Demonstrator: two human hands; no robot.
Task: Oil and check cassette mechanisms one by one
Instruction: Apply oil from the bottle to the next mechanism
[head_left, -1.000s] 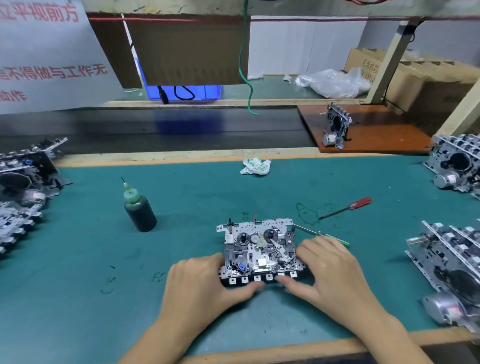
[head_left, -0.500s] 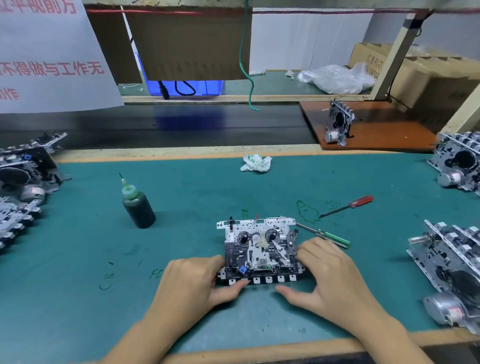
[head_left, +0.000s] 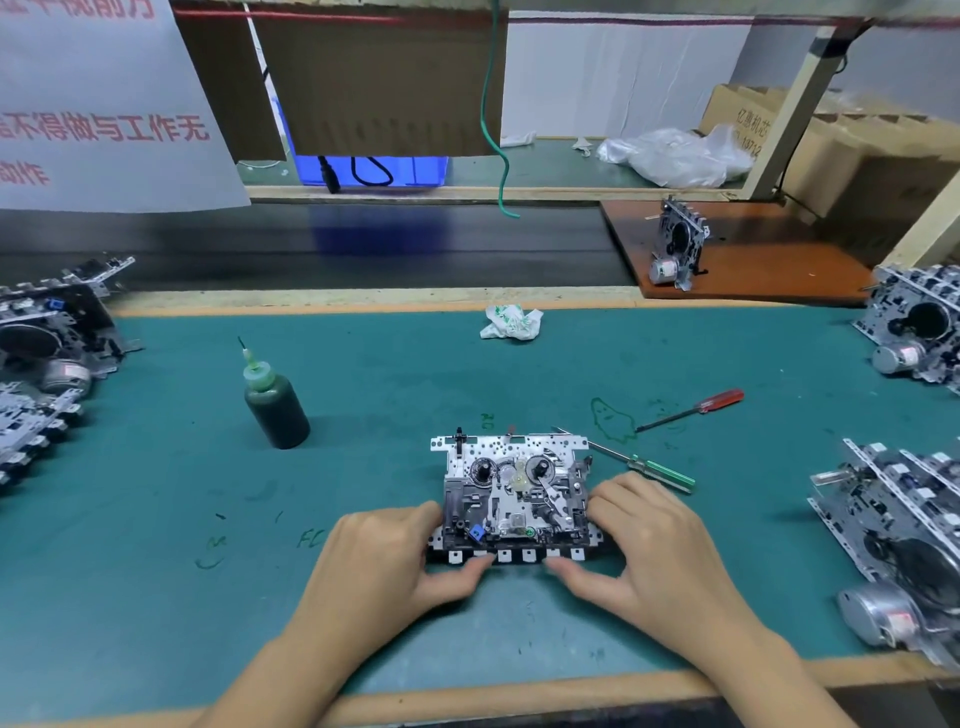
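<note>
Hardly shifted since before, both hands (head_left: 387, 558) (head_left: 657, 543) gripping cassette mechanism (head_left: 511, 499), thumbs pressing its front keys: checking step, next fetching oil bottle (head_left: 275, 402) left of it.

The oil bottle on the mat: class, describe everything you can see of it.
The oil bottle is small, round and dark green, apparently soft plastic, with a paler green cap tapering into a thin dark needle tip. It stands upright, leaning slightly, on the green mat, left of and beyond the cassette mechanism the hands hold. Nothing touches it except the mat. Its fill level cannot be told.
</note>
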